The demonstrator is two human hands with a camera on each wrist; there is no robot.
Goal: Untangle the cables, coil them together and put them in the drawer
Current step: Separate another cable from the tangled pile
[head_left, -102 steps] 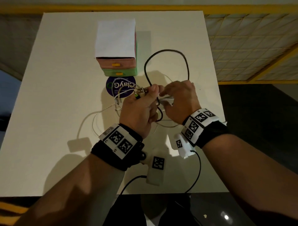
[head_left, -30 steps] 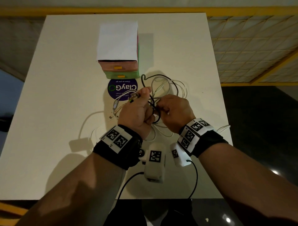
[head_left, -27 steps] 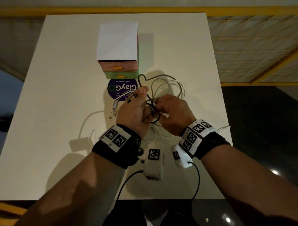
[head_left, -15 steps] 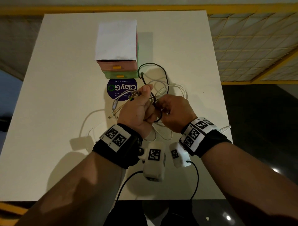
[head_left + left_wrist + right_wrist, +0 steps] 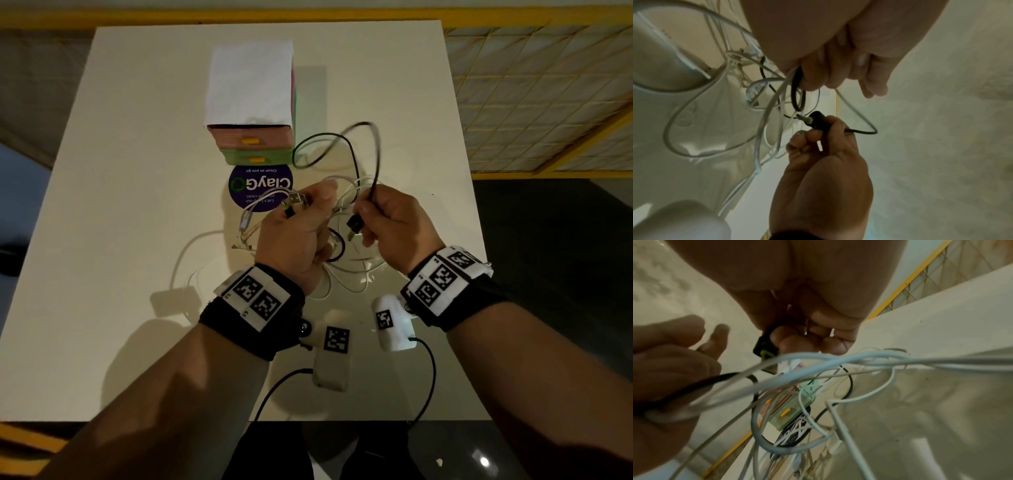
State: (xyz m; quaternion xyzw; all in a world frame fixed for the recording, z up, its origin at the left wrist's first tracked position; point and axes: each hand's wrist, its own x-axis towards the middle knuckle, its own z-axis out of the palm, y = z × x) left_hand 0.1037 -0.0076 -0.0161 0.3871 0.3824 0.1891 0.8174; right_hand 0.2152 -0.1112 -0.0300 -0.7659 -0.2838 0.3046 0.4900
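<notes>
Cables (image 5: 356, 192) gripped between both raised hands (image 5: 342, 226).

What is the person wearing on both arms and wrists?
Both forearms are bare, without sleeves. Each wrist has a black band: left wristband, right wristband. Each band carries a white plate with square black-and-white markers. A white camera pod with its own marker hangs below each wrist, trailing a thin black wire.
</notes>
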